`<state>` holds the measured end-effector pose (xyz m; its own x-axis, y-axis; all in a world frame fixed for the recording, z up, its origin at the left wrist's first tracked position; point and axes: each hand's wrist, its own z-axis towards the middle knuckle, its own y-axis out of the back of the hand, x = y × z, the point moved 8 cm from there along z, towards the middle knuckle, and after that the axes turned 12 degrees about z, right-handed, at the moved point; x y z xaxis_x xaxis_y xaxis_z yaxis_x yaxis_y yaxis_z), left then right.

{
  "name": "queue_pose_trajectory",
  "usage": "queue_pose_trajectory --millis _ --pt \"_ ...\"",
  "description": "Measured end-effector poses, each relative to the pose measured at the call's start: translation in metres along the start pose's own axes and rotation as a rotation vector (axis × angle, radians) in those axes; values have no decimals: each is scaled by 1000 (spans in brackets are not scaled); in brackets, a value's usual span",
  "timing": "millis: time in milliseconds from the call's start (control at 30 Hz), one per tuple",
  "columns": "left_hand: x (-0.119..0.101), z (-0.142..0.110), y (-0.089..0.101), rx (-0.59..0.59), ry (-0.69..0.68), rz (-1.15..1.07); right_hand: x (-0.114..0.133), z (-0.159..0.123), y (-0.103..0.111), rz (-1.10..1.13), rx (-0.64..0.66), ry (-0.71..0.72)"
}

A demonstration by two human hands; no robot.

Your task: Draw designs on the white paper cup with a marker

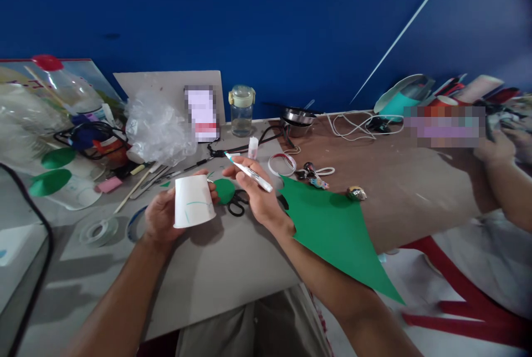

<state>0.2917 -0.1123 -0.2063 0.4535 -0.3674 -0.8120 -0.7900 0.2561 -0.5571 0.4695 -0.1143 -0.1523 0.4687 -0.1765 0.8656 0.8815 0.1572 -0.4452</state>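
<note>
Your left hand [160, 215] spreads wide around a white paper cup [194, 202], and your right hand [257, 196] pinches a white marker [249, 173] in its fingers.

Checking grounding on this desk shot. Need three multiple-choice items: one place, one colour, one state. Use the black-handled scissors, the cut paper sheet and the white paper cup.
1. Where do the black-handled scissors lie?
A. On the grey cardboard sheet
B. On the floor
C. Under the clear plastic bag

2. What colour is the cut paper sheet beside the right hand holding a white marker pen?
A. Red
B. Yellow
C. Green

3. What state is the white paper cup in?
A. Crushed flat
B. Held in the left hand
C. Standing alone

1 A: the scissors rest on the sheet.
2 C: the sheet shows green.
3 B: the hand grips the cup in the air.
</note>
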Motion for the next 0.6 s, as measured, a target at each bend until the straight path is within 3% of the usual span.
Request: queue_pose_trajectory --millis 333,600 --pt "10 6 1 -41 -42 274 -9 7 9 121 -66 102" --pt "6 7 7 -67 -79 235 2 -4 -2 -48 4 42"
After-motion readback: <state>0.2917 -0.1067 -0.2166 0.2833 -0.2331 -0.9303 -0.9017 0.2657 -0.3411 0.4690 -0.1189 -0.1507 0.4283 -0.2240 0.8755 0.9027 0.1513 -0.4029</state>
